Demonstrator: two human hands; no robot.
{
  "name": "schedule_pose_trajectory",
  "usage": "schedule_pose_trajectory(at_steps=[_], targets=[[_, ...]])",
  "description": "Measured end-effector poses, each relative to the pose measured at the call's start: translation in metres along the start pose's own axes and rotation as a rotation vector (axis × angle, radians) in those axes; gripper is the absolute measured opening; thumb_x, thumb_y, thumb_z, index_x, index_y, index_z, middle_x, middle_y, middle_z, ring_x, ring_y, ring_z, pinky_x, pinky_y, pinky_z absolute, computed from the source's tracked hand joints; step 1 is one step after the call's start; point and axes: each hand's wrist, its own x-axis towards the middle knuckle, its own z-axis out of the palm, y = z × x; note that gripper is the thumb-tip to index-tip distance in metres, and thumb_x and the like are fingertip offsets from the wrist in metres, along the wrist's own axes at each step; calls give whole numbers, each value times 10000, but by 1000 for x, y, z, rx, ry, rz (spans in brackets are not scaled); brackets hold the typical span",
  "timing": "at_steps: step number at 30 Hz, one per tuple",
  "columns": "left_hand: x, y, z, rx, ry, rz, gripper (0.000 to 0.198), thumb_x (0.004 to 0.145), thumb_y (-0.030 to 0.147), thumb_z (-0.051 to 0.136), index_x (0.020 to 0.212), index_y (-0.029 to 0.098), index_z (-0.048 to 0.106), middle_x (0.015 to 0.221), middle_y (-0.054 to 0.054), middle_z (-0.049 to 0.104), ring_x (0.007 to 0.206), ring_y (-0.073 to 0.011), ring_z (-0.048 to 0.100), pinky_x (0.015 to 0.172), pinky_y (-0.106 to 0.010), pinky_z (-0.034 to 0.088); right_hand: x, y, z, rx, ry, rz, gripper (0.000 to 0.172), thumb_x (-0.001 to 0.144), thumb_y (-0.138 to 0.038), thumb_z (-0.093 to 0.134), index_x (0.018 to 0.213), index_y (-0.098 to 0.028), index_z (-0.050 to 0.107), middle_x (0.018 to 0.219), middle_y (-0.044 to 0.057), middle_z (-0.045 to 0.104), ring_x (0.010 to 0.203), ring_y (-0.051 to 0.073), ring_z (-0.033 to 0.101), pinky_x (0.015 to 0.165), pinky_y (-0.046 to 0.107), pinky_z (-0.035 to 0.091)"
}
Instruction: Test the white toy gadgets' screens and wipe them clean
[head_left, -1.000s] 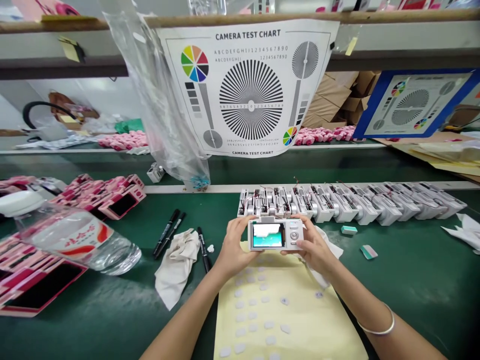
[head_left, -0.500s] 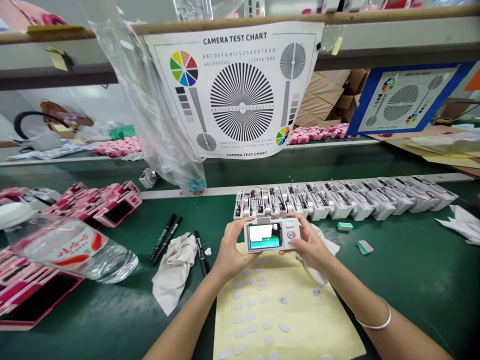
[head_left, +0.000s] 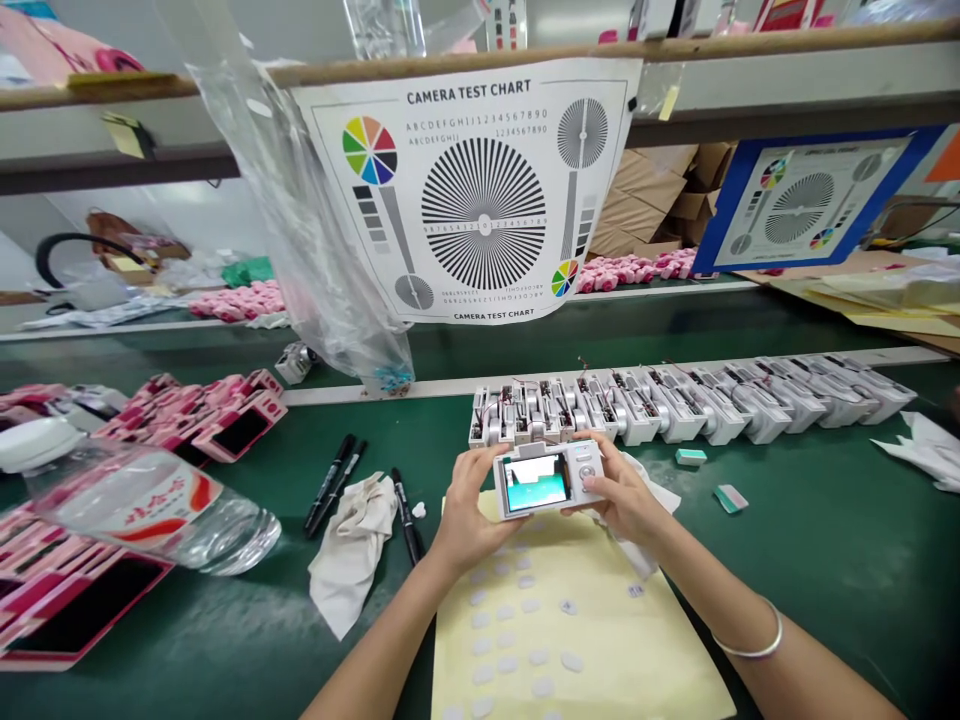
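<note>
I hold a small white digital camera [head_left: 547, 481] in both hands above the green bench, its lit rear screen facing me. My left hand [head_left: 465, 510] grips its left end, thumb by the screen. My right hand [head_left: 626, 495] wraps its right end, thumb on the button pad. The camera's front points toward a paper "CAMERA TEST CHART" [head_left: 472, 190] hanging from the shelf ahead. Below my hands lies a yellow sheet [head_left: 592, 640] dotted with several small white stickers.
A row of white camera bodies [head_left: 697, 400] lines the bench behind my hands. Black markers [head_left: 334, 480], a crumpled white cloth [head_left: 352, 540] and a lying water bottle [head_left: 142, 495] sit left, with pink camera shells [head_left: 202, 405]. Two small erasers [head_left: 712, 480] lie right. A plastic bag [head_left: 315, 230] hangs ahead.
The camera has tilted slightly, its left end dipping, and my hands have shifted a little lower. The view has drifted a bit to the right.
</note>
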Motion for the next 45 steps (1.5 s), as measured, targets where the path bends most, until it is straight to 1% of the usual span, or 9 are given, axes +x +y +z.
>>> schedule_pose_trajectory(at_steps=[4, 7, 12, 19, 24, 35, 39, 45], targets=[[0, 0, 1, 7, -6, -1, 591, 681, 369, 672, 1193, 222, 415, 1123, -84, 511, 1042, -254, 478, 874, -406, 432, 0, -1, 1, -5, 15, 23, 530, 629, -175, 634, 1086, -286, 391, 994, 15, 572, 791, 183, 632, 584, 326, 577], [0, -1, 2, -2, -7, 0, 598, 681, 371, 675, 1199, 225, 413, 1124, -81, 512, 1045, -254, 472, 881, -405, 426, 0, -1, 1, -31, 31, 27, 528, 637, -186, 627, 1092, -292, 380, 1026, 25, 568, 836, 202, 628, 620, 352, 572], [-1, -4, 2, 4, 4, -12, 612, 679, 381, 683, 1206, 230, 412, 1135, -81, 505, 1048, -256, 462, 887, -411, 420, -1, 1, 1, -64, 27, 2, 510, 649, -195, 624, 1085, -295, 379, 989, 8, 577, 801, 178, 625, 659, 357, 565], [-1, -3, 1, 10, 6, -5, 616, 669, 363, 693, 1201, 230, 414, 1133, -81, 504, 1044, -251, 466, 879, -399, 430, -1, 1, 0, -67, 37, 20, 514, 653, -199, 633, 1091, -289, 379, 997, 16, 574, 824, 180, 617, 652, 339, 567], [-1, -3, 2, 4, 6, -12, 622, 668, 381, 694, 1204, 228, 416, 1131, -85, 508, 1046, -258, 465, 882, -412, 430, 0, 1, 0, -56, 45, 0, 516, 643, -183, 630, 1083, -295, 384, 959, -3, 575, 777, 158, 615, 625, 312, 567], [-1, -4, 3, 22, 1, -28, 613, 680, 415, 673, 1201, 223, 415, 1123, -93, 511, 1045, -265, 487, 877, -423, 433, -1, -2, 3, -67, 24, 2, 517, 652, -178, 616, 1093, -286, 367, 996, 9, 568, 799, 169, 623, 656, 345, 574], [-1, -3, 3, 17, 2, -22, 617, 678, 416, 675, 1202, 225, 412, 1117, -91, 515, 1038, -261, 493, 863, -412, 439, -1, -2, 2, -62, 31, 6, 501, 647, -184, 618, 1078, -284, 384, 999, 13, 565, 796, 169, 619, 632, 333, 577], [-1, -3, 3, 9, -2, -28, 607, 679, 390, 681, 1198, 223, 416, 1120, -89, 519, 1034, -258, 492, 861, -407, 439, -1, -2, 2, -75, 16, 7, 501, 671, -196, 617, 1096, -287, 368, 1010, 20, 571, 824, 183, 628, 660, 350, 571]])
